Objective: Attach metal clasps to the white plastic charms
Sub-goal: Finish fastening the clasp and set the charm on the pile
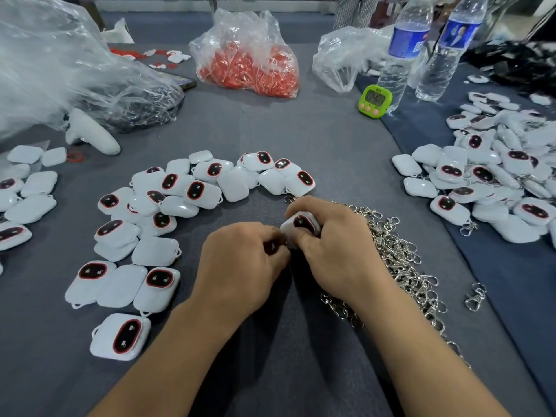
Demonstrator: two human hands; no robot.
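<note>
The right hand gripped one white rounded plastic charm with a red-ringed dark oval, at centre over the grey tabletop. The left hand was curled at the charm's corner; what it pinched could not be told. A heap of silver metal clasps lay beside. Many bare charms remained at left. The right-side pile of charms showed some clasps fitted.

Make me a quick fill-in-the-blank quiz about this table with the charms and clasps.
The right hand grips a white ____.
The pile of metal clasps lies beside the ____ forearm.
The timer near the water bottles is ____.
Missing words: charm; right; green.
</note>
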